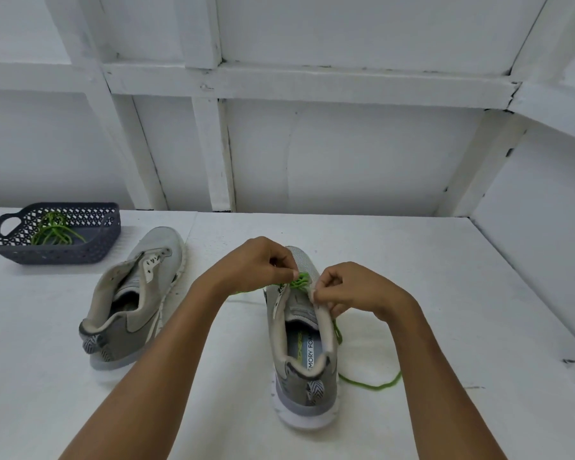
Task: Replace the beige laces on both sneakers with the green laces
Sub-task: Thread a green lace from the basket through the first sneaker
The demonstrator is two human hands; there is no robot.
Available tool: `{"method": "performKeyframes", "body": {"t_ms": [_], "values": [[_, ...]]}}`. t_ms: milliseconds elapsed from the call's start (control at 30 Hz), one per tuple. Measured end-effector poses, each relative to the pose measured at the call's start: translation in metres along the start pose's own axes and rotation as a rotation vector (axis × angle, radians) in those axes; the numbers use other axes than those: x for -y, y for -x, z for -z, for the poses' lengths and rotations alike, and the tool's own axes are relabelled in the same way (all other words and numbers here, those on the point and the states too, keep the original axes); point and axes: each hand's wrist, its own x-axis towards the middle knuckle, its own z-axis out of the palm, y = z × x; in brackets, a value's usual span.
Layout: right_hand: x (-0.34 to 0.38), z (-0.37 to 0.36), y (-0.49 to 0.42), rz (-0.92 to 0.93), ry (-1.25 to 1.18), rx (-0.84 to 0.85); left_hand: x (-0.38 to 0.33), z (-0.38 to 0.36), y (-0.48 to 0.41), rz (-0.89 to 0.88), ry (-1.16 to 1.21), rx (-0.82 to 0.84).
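Two grey sneakers stand on the white table, heels toward me. The right sneaker (pixel 304 353) has a green lace (pixel 301 280) threaded through its front eyelets. My left hand (pixel 259 263) pinches that lace above the toe end. My right hand (pixel 349 290) pinches the sneaker's right eyelet edge, where the lace's other end runs down; its loose tail (pixel 369 385) curls on the table to the right. The left sneaker (pixel 136 300) has no lace in it. No beige lace is in view.
A dark grey perforated basket (pixel 90 250) at the back left holds a second green lace (pixel 55 232). A white panelled wall rises behind the table, and another white wall closes the right side.
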Motion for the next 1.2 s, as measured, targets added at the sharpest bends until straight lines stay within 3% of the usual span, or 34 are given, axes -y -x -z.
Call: {"method": "performKeyframes", "body": {"t_ms": [333,633,867,1067,1200], "values": [[-0.019,0.008,0.005,0.002,-0.277,-0.002,-0.013,-0.022,0.001,0.004,-0.124,0.029],[-0.02,0.009,0.005,0.014,-0.288,0.023,-0.01,-0.027,0.001,-0.007,-0.149,-0.03],[-0.02,0.009,0.002,0.002,-0.311,0.063,-0.018,-0.032,-0.001,-0.062,-0.254,0.034],[-0.021,0.001,-0.003,0.07,-0.21,-0.07,-0.018,-0.029,0.0,-0.024,-0.259,0.042],[-0.018,0.004,-0.003,0.043,-0.327,-0.172,-0.012,-0.023,0.001,0.005,-0.219,0.027]]}}
